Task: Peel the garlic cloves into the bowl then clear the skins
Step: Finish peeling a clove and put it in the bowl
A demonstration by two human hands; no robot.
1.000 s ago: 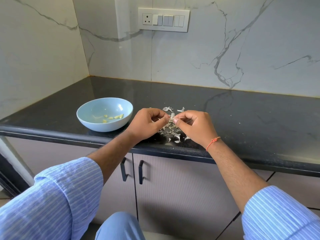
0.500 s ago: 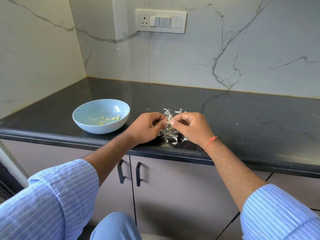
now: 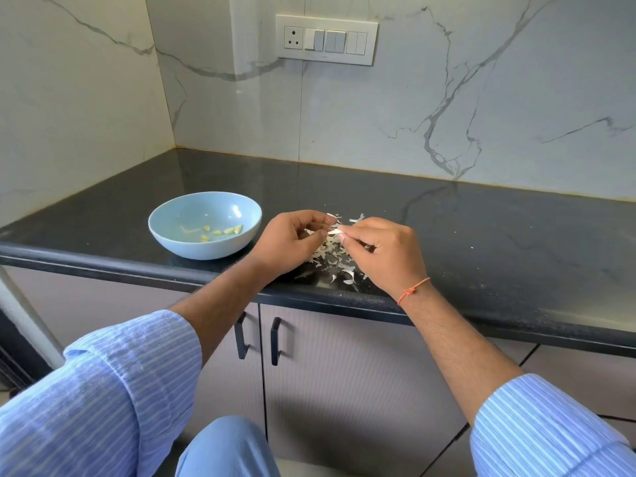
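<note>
Your hands meet over the front edge of the counter (image 3: 481, 242), a little left of its middle. Your left hand (image 3: 287, 241) has its fingers curled, thumb and fingertips closed toward a small white piece; your right hand (image 3: 380, 251) pinches the same piece, a garlic clove (image 3: 334, 231) with pale skin on it, between thumb and forefinger. How much skin is on it is too small to tell. Directly under and just behind your hands lies a scatter of skins (image 3: 335, 261), white flakes spread on the dark counter, some reaching close to the front edge. The blue bowl (image 3: 179, 235) sits upright to the left of your left hand, near the front edge, just apart from your knuckles. Inside it a few peeled cloves (image 3: 225, 231) lie on the bottom, yellowish, loosely grouped toward the right side. An orange thread (image 3: 413, 290) circles your right wrist. A switch plate (image 3: 325, 39) sits on the marble wall behind the counter.
</note>
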